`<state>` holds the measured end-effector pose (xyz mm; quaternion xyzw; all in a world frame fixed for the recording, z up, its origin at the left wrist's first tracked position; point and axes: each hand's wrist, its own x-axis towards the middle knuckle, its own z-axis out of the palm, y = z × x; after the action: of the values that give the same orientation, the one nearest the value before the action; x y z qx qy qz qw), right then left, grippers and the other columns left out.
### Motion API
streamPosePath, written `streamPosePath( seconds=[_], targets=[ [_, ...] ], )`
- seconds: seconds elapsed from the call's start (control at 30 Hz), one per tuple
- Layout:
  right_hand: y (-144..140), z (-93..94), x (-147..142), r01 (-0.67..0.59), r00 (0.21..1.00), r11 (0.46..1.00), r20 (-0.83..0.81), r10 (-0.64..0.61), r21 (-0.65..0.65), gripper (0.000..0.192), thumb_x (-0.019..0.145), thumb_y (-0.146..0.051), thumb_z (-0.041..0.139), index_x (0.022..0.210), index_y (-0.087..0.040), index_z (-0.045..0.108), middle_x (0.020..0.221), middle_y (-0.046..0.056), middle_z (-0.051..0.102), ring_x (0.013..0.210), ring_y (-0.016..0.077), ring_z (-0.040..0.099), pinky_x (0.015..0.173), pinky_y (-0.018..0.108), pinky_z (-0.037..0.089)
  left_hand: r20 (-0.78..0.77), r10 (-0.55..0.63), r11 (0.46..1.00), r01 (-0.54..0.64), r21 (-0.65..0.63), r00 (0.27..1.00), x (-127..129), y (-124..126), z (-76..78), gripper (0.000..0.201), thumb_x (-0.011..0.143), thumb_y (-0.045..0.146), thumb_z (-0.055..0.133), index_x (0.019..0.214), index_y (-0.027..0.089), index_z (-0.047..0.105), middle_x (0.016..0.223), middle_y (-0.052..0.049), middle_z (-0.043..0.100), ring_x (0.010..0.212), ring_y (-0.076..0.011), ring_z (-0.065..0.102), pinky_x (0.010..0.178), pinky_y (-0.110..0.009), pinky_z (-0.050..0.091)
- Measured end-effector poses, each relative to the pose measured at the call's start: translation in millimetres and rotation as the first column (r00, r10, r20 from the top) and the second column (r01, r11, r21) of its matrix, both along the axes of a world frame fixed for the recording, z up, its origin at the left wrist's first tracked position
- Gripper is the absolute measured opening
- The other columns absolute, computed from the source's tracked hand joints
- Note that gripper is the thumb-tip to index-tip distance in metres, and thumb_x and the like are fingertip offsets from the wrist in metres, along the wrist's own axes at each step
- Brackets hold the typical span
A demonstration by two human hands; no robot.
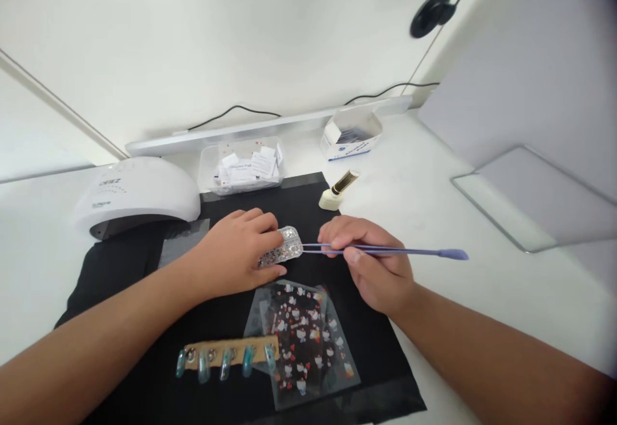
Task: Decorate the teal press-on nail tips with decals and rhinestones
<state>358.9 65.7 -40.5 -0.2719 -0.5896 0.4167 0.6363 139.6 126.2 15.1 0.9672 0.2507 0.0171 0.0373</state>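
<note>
My left hand [245,248] is closed over a small clear compartment case [289,245] of tiny rhinestones, which lies on the black mat. Between the fingers and thumb of my right hand [369,258] is a pair of purple tweezers [409,251]. Their tips reach the right end of the case; whether they touch a stone is too small to tell. Below, clear sheets of cartoon-cat nail stickers [308,335] overlap one another. Several teal artificial nails [225,364] are mounted along a tan strip [231,351] at the front.
A white nail lamp [139,187] stands at the left. Behind the mat [135,335] are a plastic tub [241,177] of small packets and an open white box [349,139]. A gold-capped polish bottle [332,198] stands near the mat's right edge.
</note>
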Motion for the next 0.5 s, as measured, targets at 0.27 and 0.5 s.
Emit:
streamPosePath(
  seconds=[0.27,0.5],
  targets=[
    [-12.3,9.5,-4.1,0.013,1.000,1.000,-0.005,-0.013,-0.009,0.016,0.087,-0.020,0.054,0.094,-0.021,0.068,0.075,0.003,0.060,0.071,0.0185,0.056,0.071,0.040,0.047,0.076,-0.139,0.974,0.123,0.191,0.987,-2.8,-5.8,-17.2,0.025,0.096,0.030,0.048,0.082,0.015,0.063,0.087,-0.006,0.064,0.082,-0.0195,0.058,0.068,-0.031,0.045],
    [6.8,40.7,4.6,-0.130,0.989,0.982,0.087,0.119,0.135,0.015,0.082,-0.018,0.061,0.091,-0.018,0.072,0.073,0.006,0.064,0.067,0.0197,0.059,0.062,0.040,0.050,0.083,-0.190,0.946,0.160,0.283,0.978,1.3,-4.2,-14.9,0.023,0.093,0.028,0.052,0.076,0.015,0.060,0.077,-0.005,0.060,0.074,-0.0187,0.055,0.058,-0.028,0.041]
  ],
)
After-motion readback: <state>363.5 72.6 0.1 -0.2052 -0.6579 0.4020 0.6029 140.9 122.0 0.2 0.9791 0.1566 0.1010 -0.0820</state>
